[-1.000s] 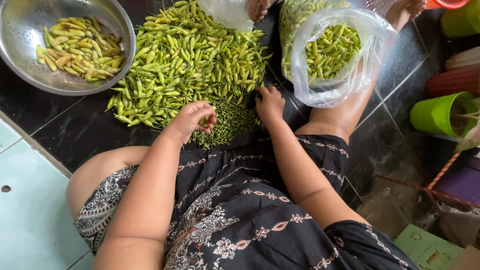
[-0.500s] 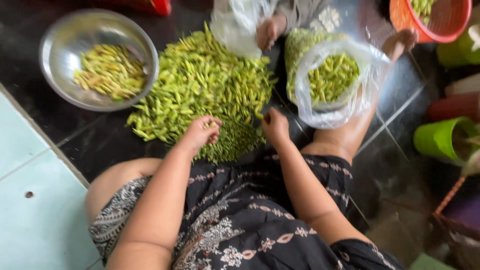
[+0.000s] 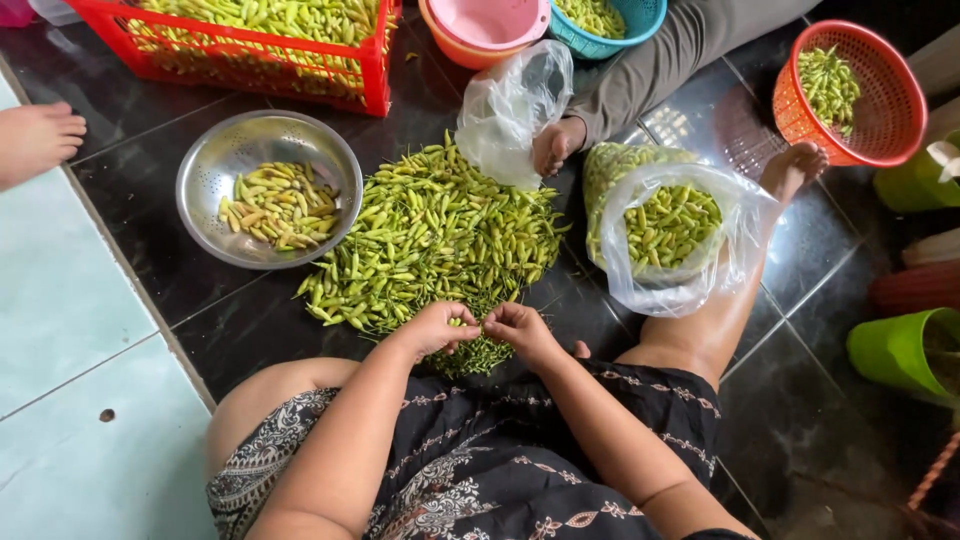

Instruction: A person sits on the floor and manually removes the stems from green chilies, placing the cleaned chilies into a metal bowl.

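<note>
A broad heap of small green chilli peppers (image 3: 435, 235) is spread on the dark tiled floor (image 3: 250, 320), between a perforated steel bowl (image 3: 205, 165) and a clear plastic bag (image 3: 670, 235) of peppers. At its near edge, one pepper (image 3: 480, 333) is pinched between the left hand (image 3: 437, 328) and right hand (image 3: 518, 328), fingertips together.

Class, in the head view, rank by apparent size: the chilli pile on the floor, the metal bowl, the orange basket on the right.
1. chilli pile
2. metal bowl
3. orange basket, partly cut off and farther away, so its rank against the bowl is unsure.
</note>
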